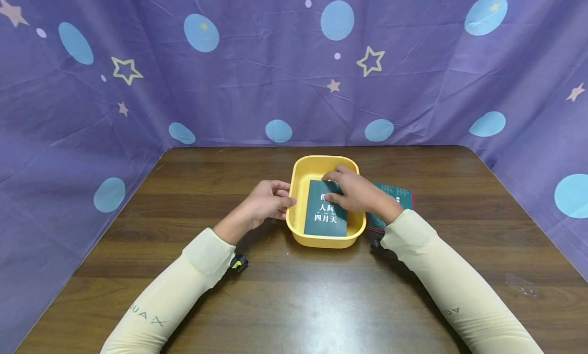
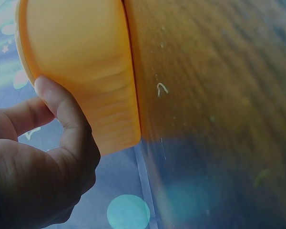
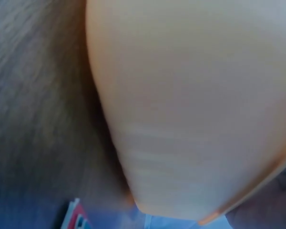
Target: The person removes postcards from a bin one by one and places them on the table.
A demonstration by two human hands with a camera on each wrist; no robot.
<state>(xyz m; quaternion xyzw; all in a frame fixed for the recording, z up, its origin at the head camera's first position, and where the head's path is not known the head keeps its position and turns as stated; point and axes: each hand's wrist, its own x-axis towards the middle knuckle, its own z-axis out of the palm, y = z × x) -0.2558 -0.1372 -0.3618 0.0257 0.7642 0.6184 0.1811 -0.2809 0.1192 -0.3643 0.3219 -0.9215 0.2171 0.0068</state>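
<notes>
A yellow plastic basin stands on the table, with a dark green book with white Chinese characters lying cover up inside it. At the basin's left side my left hand grips the rim, a fingertip at the edge in the left wrist view, beside the basin's wall. My right hand reaches over the right rim, thumb on the cover and index fingertip near the book's top edge; whether it pinches the book I cannot tell. In the right wrist view the basin's outer wall fills most of the picture.
More green books, one with a red edge, lie right of the basin, partly under my right forearm. The brown wooden table ends at a purple curtain with stars and blue dots.
</notes>
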